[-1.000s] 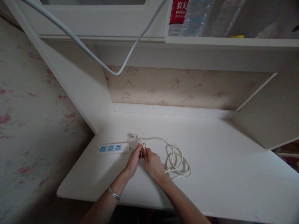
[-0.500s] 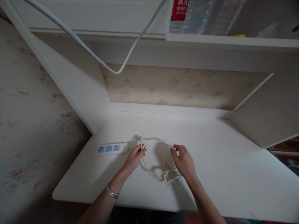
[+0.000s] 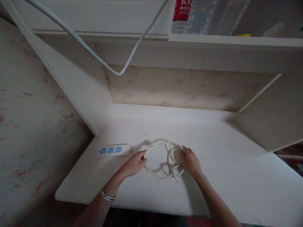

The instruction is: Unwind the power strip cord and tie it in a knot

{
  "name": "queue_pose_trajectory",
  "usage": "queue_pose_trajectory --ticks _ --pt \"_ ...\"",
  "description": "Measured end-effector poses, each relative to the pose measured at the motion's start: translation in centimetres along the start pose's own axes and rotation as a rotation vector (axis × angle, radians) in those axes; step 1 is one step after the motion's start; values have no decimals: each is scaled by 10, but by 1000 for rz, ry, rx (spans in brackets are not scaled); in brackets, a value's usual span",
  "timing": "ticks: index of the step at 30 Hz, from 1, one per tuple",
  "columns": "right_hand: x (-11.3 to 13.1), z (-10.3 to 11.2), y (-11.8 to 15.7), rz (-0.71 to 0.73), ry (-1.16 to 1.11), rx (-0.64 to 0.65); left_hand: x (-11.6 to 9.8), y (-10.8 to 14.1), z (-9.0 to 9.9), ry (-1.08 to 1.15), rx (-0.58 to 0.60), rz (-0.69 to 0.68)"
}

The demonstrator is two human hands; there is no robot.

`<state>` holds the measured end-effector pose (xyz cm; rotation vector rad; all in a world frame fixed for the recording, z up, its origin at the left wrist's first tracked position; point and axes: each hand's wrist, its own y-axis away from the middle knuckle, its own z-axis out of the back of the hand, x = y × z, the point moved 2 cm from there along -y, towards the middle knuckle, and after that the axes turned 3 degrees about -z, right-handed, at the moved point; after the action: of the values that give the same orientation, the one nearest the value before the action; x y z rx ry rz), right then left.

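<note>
A white power cord point(image 3: 157, 177) hangs in loose loops between my hands above the white desk. My left hand point(image 3: 136, 164) is closed round its left side, where strands run together and a short end sticks up past the fingers. On the other side my right hand point(image 3: 191, 161) grips the loops near a tangled bunch of cord; its fingertips are partly hidden. Left of my left hand lies a white power strip point(image 3: 125, 150) with blue socket faces, and a piece of cord leaves its right end.
The white desk point(image 3: 224, 183) spreads around my hands, with side panels at left and right. A pale cable point(image 3: 119, 73) dangles in front of the upper cabinet. Plastic bottles point(image 3: 200, 19) stand on the shelf above. Flowered wallpaper point(image 3: 19, 126) covers the left wall.
My hands have moved apart, the left one leftward and a little down, the right one rightward. The cord loop between them is wider, and the tangled bunch has shifted up and right.
</note>
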<state>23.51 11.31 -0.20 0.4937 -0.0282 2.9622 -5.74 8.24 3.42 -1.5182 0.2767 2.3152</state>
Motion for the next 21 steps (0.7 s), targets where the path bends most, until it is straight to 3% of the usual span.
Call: queue_pose_trajectory --ticks 4,7,8,10,12,14,16,21 --pt "9 8 -8 88 -81 -117 2 3 -7 43 -79 38" --pt "34 23 7 154 -258 -264 7 4 -13 91 -138 52" --pt "45 26 13 162 -356 -258 9 4 -15 108 -148 52" --pt "73 25 23 152 -570 -62 14 5 -19 135 -177 46" --pt "102 12 29 127 -716 336 18 7 -21 149 -223 39" --pt "127 -2 30 99 -776 565 22 9 -23 161 -257 33" --pt "143 -12 26 118 -795 559 23 11 -25 174 -267 26" --pt "156 -22 23 200 -871 303 19 13 -24 72 -308 -32"
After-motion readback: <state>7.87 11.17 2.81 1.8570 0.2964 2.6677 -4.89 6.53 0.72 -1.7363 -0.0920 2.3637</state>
